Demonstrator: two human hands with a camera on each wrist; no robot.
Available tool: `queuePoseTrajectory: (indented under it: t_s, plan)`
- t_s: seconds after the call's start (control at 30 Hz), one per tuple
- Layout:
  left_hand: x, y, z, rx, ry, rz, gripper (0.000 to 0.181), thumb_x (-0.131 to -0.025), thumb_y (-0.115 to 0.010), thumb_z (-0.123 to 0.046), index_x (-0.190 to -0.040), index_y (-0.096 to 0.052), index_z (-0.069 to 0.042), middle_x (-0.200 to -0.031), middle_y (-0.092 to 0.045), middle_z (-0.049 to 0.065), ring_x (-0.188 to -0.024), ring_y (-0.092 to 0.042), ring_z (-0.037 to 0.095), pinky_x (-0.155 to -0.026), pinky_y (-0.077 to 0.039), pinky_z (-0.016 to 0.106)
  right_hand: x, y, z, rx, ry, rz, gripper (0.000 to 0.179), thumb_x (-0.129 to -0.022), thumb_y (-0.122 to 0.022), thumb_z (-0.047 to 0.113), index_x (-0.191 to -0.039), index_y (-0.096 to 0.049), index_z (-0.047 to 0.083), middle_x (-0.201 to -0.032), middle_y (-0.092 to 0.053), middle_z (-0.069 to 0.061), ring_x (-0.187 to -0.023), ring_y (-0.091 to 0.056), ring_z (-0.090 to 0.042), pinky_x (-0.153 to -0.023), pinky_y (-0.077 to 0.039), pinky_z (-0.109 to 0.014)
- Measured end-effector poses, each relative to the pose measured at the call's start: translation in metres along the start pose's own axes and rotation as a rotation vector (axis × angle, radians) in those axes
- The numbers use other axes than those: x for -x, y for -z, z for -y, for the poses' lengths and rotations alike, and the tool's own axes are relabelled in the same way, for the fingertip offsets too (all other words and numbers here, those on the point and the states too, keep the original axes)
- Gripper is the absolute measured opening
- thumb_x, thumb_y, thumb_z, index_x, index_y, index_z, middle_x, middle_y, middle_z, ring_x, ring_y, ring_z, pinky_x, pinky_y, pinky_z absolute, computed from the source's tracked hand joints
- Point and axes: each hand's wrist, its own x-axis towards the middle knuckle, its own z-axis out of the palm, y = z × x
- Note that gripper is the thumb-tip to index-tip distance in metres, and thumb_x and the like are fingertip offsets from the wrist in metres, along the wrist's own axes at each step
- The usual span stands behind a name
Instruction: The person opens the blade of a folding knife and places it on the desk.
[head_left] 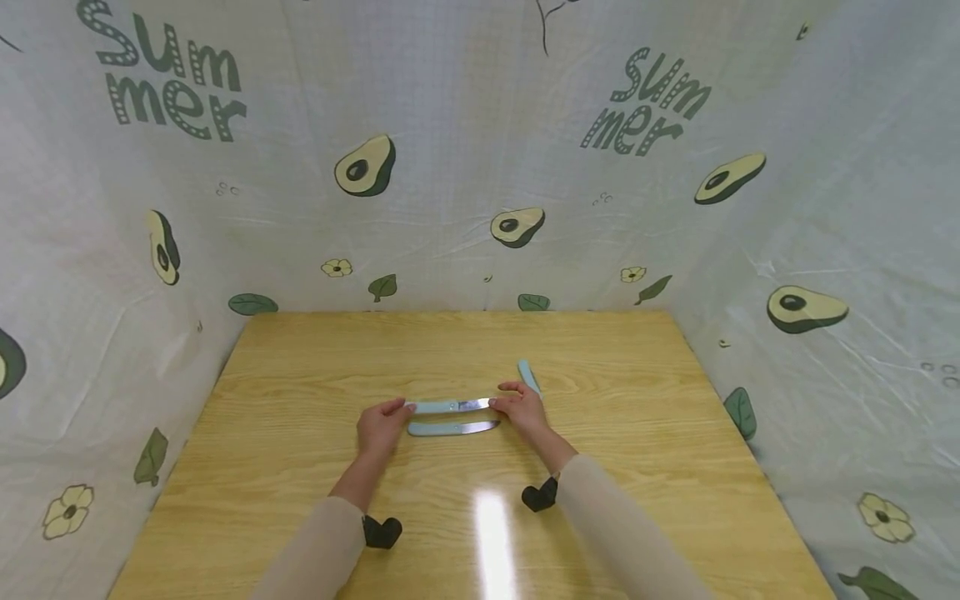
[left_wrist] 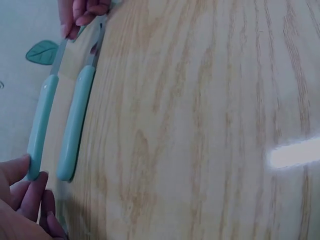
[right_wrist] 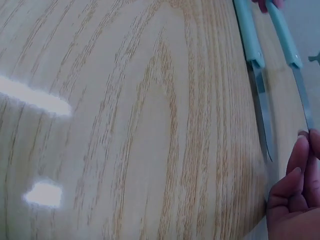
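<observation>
A paring knife [head_left: 435, 407] with a light-blue handle is held level between both hands, its blade toward the right. My left hand [head_left: 381, 427] pinches the butt of its handle between thumb and fingers. At the other end, my right hand [head_left: 522, 410] pinches the blade near the tip, which its fingers hide. Just nearer to me, a second light-blue-handled knife [head_left: 438, 429] lies on the table, parallel to the first and pointing the same way. Beyond the right hand is a light-blue handle [head_left: 527, 375], its lower end partly hidden by that hand.
The wooden table [head_left: 315, 350] is enclosed by a hanging cloth [head_left: 442, 100] printed with avocados, leaves and lettering at the back and both sides. A bright light reflection lies on the tabletop near the front. Black straps [head_left: 382, 532] circle the wrists.
</observation>
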Motion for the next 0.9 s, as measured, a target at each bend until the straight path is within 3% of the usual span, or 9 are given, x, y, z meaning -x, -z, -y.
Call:
queuePoseTrajectory:
  t_s: [0.1, 0.23, 0.3, 0.43, 0.6, 0.9]
  plan:
    - [0.0, -0.002, 0.003, -0.033, -0.001, -0.025, 0.039, -0.085, -0.073, -0.032, -0.116, -0.071, -0.007, -0.111, -0.072, 0.015, -0.086, -0.069, 0.026, -0.066, -0.056, 0.026, 0.0, -0.001, 0.0, 0.06, -0.02, -0.018, 0.042, -0.084, -0.071, -0.001, -0.122, -0.055, -0.006, -0.082, -0.071, -0.006, -0.068, -0.066, -0.008, -0.063, -0.055, -0.018]
    - [0.0, -0.006, 0.006, -0.059, -0.02, -0.051, 0.039, -0.085, -0.073, -0.031, -0.115, -0.071, -0.006, -0.111, -0.072, 0.015, -0.108, -0.066, 0.03, -0.09, -0.056, 0.037, 0.002, -0.002, 0.002, 0.161, -0.019, -0.044, 0.04, -0.083, -0.073, 0.003, -0.118, -0.056, -0.006, -0.082, -0.071, -0.008, -0.063, -0.061, -0.007, -0.057, -0.049, -0.018]
    - [0.001, -0.007, 0.006, -0.047, -0.017, -0.054, 0.04, -0.085, -0.074, -0.03, -0.116, -0.07, -0.005, -0.112, -0.071, 0.015, -0.112, -0.065, 0.032, -0.095, -0.054, 0.043, 0.003, -0.003, 0.002, 0.212, -0.01, -0.064, 0.039, -0.082, -0.075, 0.004, -0.116, -0.057, -0.006, -0.078, -0.07, -0.007, -0.06, -0.057, -0.006, -0.054, -0.046, -0.018]
    - [0.0, -0.011, 0.005, -0.026, -0.007, -0.082, 0.039, -0.084, -0.075, -0.027, -0.115, -0.07, -0.004, -0.11, -0.072, 0.016, -0.106, -0.068, 0.031, -0.089, -0.057, 0.04, 0.001, -0.005, 0.0, 0.306, 0.013, -0.1, 0.04, -0.08, -0.078, 0.009, -0.113, -0.059, -0.004, -0.068, -0.067, -0.002, -0.052, -0.053, -0.004, -0.05, -0.043, -0.017]
    - [0.0, -0.015, 0.007, -0.026, 0.001, -0.121, 0.038, -0.083, -0.077, -0.026, -0.113, -0.071, -0.004, -0.105, -0.074, 0.015, -0.099, -0.07, 0.029, -0.083, -0.058, 0.038, -0.001, -0.006, -0.003, 0.35, 0.018, -0.121, 0.043, -0.078, -0.08, 0.013, -0.112, -0.058, -0.002, -0.064, -0.066, 0.0, -0.049, -0.054, -0.004, -0.049, -0.043, -0.017]
    - [0.0, -0.02, 0.01, -0.007, -0.032, -0.182, 0.04, -0.08, -0.079, -0.021, -0.114, -0.07, -0.002, -0.096, -0.075, 0.014, -0.091, -0.071, 0.029, -0.079, -0.057, 0.037, 0.0, -0.008, -0.002, 0.434, 0.035, -0.14, 0.049, -0.077, -0.082, 0.017, -0.116, -0.057, -0.001, -0.069, -0.071, -0.008, -0.05, -0.059, -0.006, -0.051, -0.047, -0.018]
